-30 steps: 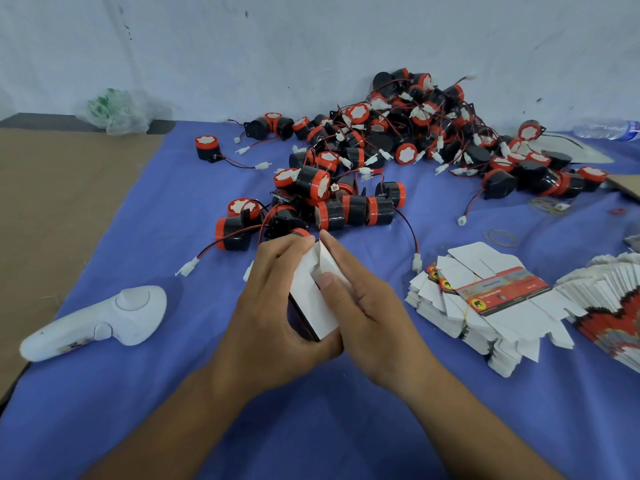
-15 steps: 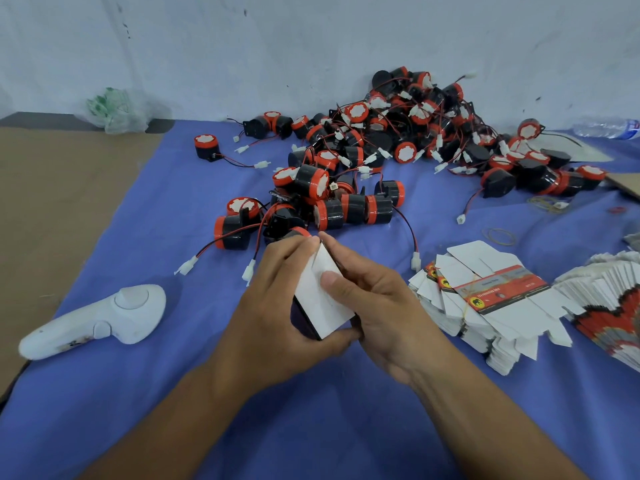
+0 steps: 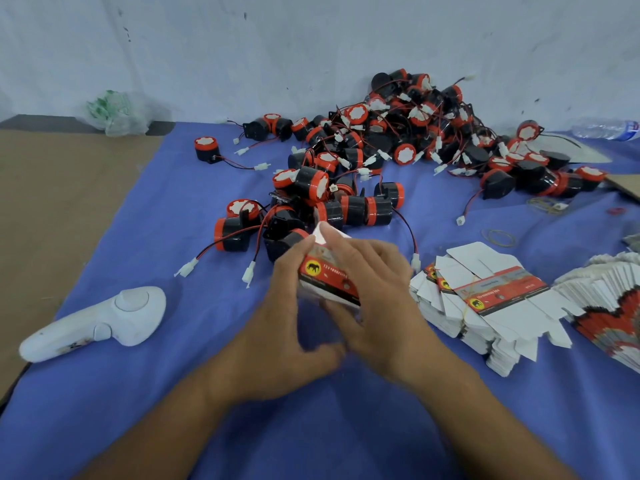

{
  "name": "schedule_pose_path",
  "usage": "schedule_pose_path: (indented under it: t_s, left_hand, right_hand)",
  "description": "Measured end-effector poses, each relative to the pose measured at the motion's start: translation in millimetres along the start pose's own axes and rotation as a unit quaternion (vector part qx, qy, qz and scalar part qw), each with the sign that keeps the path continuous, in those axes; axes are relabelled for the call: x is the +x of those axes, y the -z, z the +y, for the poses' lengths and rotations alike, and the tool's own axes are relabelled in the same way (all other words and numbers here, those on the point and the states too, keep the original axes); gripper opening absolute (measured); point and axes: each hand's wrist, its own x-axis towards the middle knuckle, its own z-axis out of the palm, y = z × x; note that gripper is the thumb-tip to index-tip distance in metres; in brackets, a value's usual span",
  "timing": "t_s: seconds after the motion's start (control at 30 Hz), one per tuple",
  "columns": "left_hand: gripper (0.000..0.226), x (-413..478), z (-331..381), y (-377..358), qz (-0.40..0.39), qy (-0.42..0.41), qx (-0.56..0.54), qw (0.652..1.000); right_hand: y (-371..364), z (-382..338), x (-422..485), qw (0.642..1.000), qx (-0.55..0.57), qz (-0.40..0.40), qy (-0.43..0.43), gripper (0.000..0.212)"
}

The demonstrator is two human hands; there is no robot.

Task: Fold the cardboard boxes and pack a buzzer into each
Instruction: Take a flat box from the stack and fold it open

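Box [image 3: 327, 276] between left grip [image 3: 277, 317], right grip [image 3: 377, 296]

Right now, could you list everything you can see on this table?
buzzers: dozens, black and red, heaped at back
cardboard box: one, white and red, between the hands
flat box stacks: two, white and red, right
controller: one, white, left
cloth: one, blue, underneath
cardboard sheet: one, brown, far left
plastic bag: one, clear and green, back left
bottle: one, clear, back right
rubber bands: few, yellowish, right
left hand: one, grips the box
right hand: one, grips the box
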Motion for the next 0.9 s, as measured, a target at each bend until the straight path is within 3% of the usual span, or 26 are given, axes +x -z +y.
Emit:
schedule_pose_path:
  t_s: [0.1, 0.17, 0.27, 0.37, 0.47, 0.57, 0.63, 0.73, 0.83, 0.9]
  left_hand:
    - [0.075, 3.8, -3.2, 5.7, 0.072, 0.087, -0.182, 0.977]
    - [0.044, 7.0, -1.6, 6.2, 0.105, 0.098, -0.146, 0.979]
    - [0.029, 5.3, -2.8, 4.9, 0.127, 0.101, -0.101, 0.982]
    - [0.030, 3.4, -3.3, 2.8, 0.161, 0.112, -0.068, 0.978]
    - [0.027, 0.7, -2.4, 0.6, 0.158, 0.120, 0.037, 0.979]
    - [0.031, -1.2, -4.8, 5.7, 0.162, 0.103, 0.174, 0.966]
    - [0.035, -1.5, -5.1, 7.5, 0.163, 0.127, 0.207, 0.956]
    - [0.036, -1.2, -9.9, 8.0, 0.144, 0.135, 0.257, 0.946]
    - [0.043, -4.9, -10.7, 2.4, 0.079, 0.117, 0.268, 0.953]
    - [0.048, -8.8, -13.4, -1.8, 0.027, 0.128, 0.259, 0.957]
  right_hand:
    - [1.4, 14.1, 1.1, 0.990, -0.113, -0.017, 0.088, 0.088]
    - [-2.2, 15.9, 3.8, 0.980, -0.155, -0.045, 0.113, 0.088]
    - [-5.3, 13.7, 2.9, 0.987, -0.104, -0.077, 0.097, 0.084]
    - [-0.4, 13.7, 0.8, 0.998, 0.026, -0.033, 0.043, 0.050]
    - [3.6, 22.6, 1.7, 0.998, -0.011, 0.049, -0.023, 0.019]
    - [5.7, 22.0, 1.2, 0.990, -0.032, 0.015, -0.136, 0.023]
    - [4.7, 21.5, -2.8, 0.984, -0.046, -0.026, -0.172, 0.025]
    - [5.8, 22.1, -3.2, 0.958, -0.055, -0.143, -0.241, 0.040]
    - [2.8, 26.9, -6.5, 0.934, -0.081, -0.256, -0.235, 0.066]
    - [1.8, 27.1, -8.7, 0.927, -0.063, -0.283, -0.239, 0.067]
